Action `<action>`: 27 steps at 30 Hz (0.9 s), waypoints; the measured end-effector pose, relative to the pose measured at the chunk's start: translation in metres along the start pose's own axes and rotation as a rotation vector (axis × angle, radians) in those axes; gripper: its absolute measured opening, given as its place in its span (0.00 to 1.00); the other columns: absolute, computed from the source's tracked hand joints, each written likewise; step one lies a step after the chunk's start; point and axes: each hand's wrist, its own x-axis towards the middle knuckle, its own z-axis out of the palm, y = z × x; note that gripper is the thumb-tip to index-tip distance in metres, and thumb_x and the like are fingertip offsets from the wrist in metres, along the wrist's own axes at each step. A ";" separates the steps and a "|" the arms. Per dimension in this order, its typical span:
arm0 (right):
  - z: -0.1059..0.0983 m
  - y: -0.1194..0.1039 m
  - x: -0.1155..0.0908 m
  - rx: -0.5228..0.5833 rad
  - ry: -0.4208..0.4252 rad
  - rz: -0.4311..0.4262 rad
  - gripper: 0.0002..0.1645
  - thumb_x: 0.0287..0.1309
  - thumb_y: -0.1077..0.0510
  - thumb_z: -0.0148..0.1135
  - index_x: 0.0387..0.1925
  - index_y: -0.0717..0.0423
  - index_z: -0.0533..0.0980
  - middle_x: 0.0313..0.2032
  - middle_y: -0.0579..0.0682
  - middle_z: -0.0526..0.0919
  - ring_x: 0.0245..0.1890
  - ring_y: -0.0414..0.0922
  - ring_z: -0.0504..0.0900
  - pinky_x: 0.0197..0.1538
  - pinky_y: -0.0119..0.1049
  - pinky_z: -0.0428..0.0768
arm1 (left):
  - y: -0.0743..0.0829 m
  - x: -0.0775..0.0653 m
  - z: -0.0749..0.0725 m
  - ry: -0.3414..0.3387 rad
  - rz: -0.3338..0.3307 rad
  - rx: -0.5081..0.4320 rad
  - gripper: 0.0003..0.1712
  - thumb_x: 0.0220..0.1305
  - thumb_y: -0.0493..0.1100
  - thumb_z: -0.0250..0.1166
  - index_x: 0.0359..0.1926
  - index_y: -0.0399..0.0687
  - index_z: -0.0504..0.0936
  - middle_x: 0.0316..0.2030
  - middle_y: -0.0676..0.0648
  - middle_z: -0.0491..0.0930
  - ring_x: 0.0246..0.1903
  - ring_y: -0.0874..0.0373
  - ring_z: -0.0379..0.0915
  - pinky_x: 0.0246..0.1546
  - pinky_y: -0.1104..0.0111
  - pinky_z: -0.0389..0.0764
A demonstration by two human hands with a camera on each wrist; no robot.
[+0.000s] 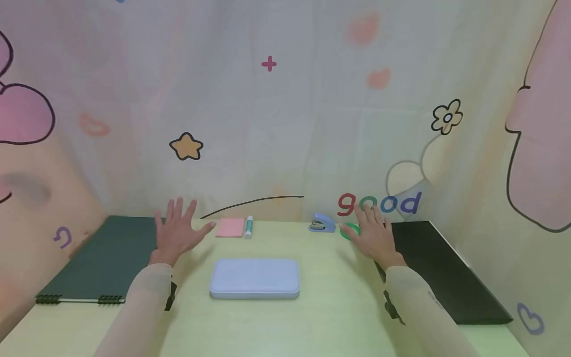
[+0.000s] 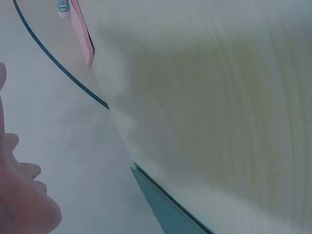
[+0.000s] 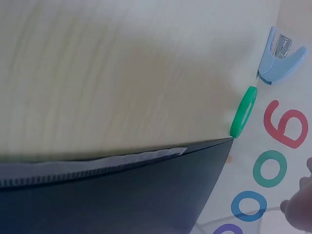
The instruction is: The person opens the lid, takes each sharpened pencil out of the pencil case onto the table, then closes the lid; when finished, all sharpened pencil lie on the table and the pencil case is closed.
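My left hand (image 1: 177, 236) is raised with its fingers spread, holding nothing, near the dark green spiral notebook (image 1: 98, 255). My right hand (image 1: 373, 237) is held up the same way beside the black folder (image 1: 441, 272), part of which its arm hides. A lavender pencil case (image 1: 254, 277) lies closed on the table between the two forearms. Behind the right thumb, a green tape ring (image 1: 346, 232) is partly covered in the head view; it shows whole in the right wrist view. Next to it stands a light blue stapler (image 1: 323, 223).
Along the back edge of the pale table (image 1: 267, 327) lie a pink sticky-note pad (image 1: 230, 228) and a glue stick (image 1: 248, 227). A printed cloth (image 1: 250, 124) hangs behind the table and along both sides.
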 end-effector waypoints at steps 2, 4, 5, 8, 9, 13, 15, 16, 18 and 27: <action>0.002 0.000 -0.001 0.025 0.007 -0.012 0.53 0.67 0.26 0.42 0.80 0.51 0.44 0.78 0.65 0.47 0.77 0.67 0.42 0.70 0.73 0.45 | 0.002 -0.001 0.002 -0.030 0.004 -0.027 0.54 0.63 0.74 0.52 0.78 0.46 0.51 0.77 0.29 0.41 0.77 0.30 0.30 0.69 0.30 0.32; 0.005 0.000 -0.001 0.056 0.017 -0.022 0.52 0.68 0.28 0.44 0.79 0.53 0.46 0.77 0.66 0.49 0.77 0.67 0.45 0.69 0.73 0.48 | 0.005 -0.002 0.003 -0.059 0.014 -0.070 0.53 0.64 0.73 0.53 0.78 0.46 0.52 0.77 0.29 0.41 0.76 0.29 0.30 0.69 0.30 0.34; 0.006 0.000 -0.002 0.071 0.020 -0.028 0.51 0.68 0.29 0.45 0.79 0.54 0.46 0.77 0.66 0.50 0.76 0.67 0.46 0.69 0.73 0.49 | 0.007 -0.003 0.004 -0.068 0.021 -0.095 0.52 0.65 0.72 0.54 0.78 0.46 0.53 0.77 0.30 0.41 0.76 0.29 0.30 0.69 0.30 0.35; 0.008 -0.001 -0.002 0.112 0.021 -0.038 0.50 0.69 0.32 0.48 0.79 0.55 0.47 0.76 0.67 0.51 0.76 0.68 0.48 0.69 0.72 0.51 | 0.014 -0.004 0.005 -0.094 0.041 -0.161 0.49 0.66 0.68 0.56 0.77 0.45 0.55 0.78 0.30 0.42 0.76 0.28 0.31 0.69 0.31 0.39; 0.009 -0.002 -0.002 0.123 0.020 -0.042 0.50 0.69 0.32 0.48 0.79 0.55 0.47 0.76 0.66 0.51 0.76 0.67 0.48 0.69 0.72 0.51 | 0.015 -0.004 0.006 -0.101 0.046 -0.186 0.49 0.67 0.68 0.56 0.77 0.45 0.55 0.78 0.31 0.42 0.76 0.28 0.32 0.69 0.31 0.41; 0.010 -0.011 -0.002 0.171 -0.011 -0.056 0.52 0.67 0.32 0.52 0.79 0.52 0.46 0.77 0.65 0.50 0.76 0.67 0.49 0.69 0.73 0.51 | 0.019 -0.007 0.009 -0.167 0.050 -0.285 0.46 0.69 0.67 0.54 0.77 0.47 0.57 0.78 0.33 0.44 0.76 0.29 0.36 0.69 0.31 0.47; 0.009 -0.018 -0.002 0.200 -0.034 -0.053 0.53 0.65 0.32 0.56 0.79 0.50 0.46 0.77 0.64 0.50 0.76 0.66 0.49 0.68 0.74 0.51 | 0.021 -0.009 0.012 -0.213 0.054 -0.323 0.45 0.69 0.68 0.53 0.77 0.47 0.58 0.78 0.33 0.45 0.76 0.29 0.40 0.68 0.31 0.49; 0.009 -0.021 -0.002 0.215 -0.046 -0.049 0.53 0.64 0.33 0.57 0.79 0.50 0.47 0.77 0.64 0.51 0.76 0.66 0.50 0.68 0.74 0.51 | 0.022 -0.011 0.013 -0.234 0.060 -0.339 0.44 0.70 0.68 0.53 0.76 0.47 0.59 0.78 0.33 0.46 0.75 0.29 0.41 0.68 0.32 0.50; 0.011 -0.026 -0.002 0.241 -0.068 -0.038 0.53 0.63 0.34 0.60 0.78 0.49 0.49 0.77 0.62 0.53 0.76 0.65 0.52 0.68 0.72 0.54 | 0.024 -0.014 0.015 -0.266 0.068 -0.362 0.43 0.70 0.68 0.53 0.75 0.47 0.62 0.77 0.33 0.47 0.75 0.29 0.43 0.68 0.32 0.51; 0.018 -0.052 -0.004 0.377 -0.186 -0.124 0.50 0.60 0.43 0.67 0.77 0.51 0.55 0.75 0.59 0.60 0.73 0.63 0.59 0.68 0.67 0.62 | 0.036 -0.025 0.014 -0.375 0.170 -0.499 0.35 0.70 0.63 0.57 0.70 0.49 0.71 0.71 0.37 0.65 0.72 0.34 0.56 0.68 0.37 0.59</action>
